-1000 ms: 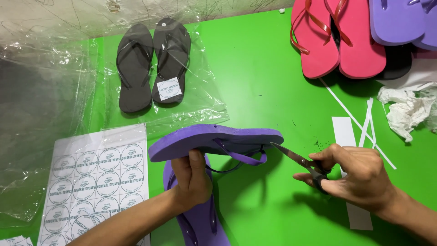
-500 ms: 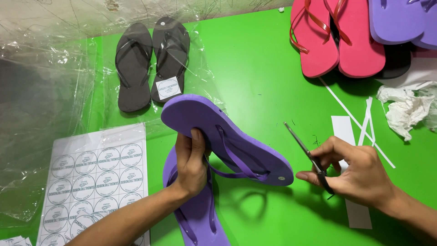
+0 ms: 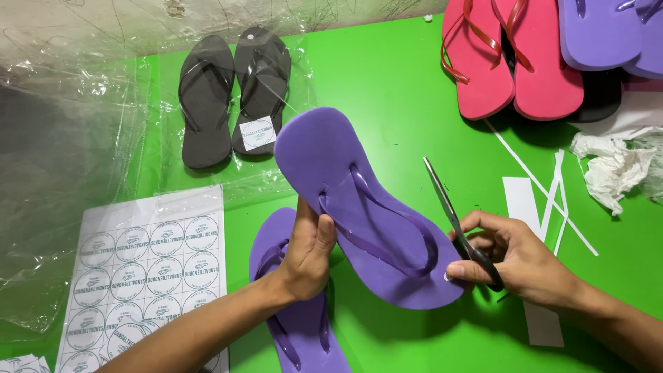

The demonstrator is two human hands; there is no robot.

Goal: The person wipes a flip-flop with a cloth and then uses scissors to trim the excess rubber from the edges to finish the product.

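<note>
One purple sandal (image 3: 366,207) is gripped strap-up by the left hand (image 3: 311,252), steadied beside scissors (image 3: 456,221) clasped in the right hand (image 3: 518,259).

The left forearm comes in from the near left edge, bare, slanting up towards the middle of the scene. Its left hand (image 3: 311,252) is turned back-of-hand to the camera, fingers curled and thumb upright, closed in a grip. The right forearm enters from the near right corner, angled up and leftward. The right hand (image 3: 514,259) sits palm-down with knuckles raised, fingers bent and drawn together, thumb pressed forward on the left side. The two hands lie near each other, apart.
</note>
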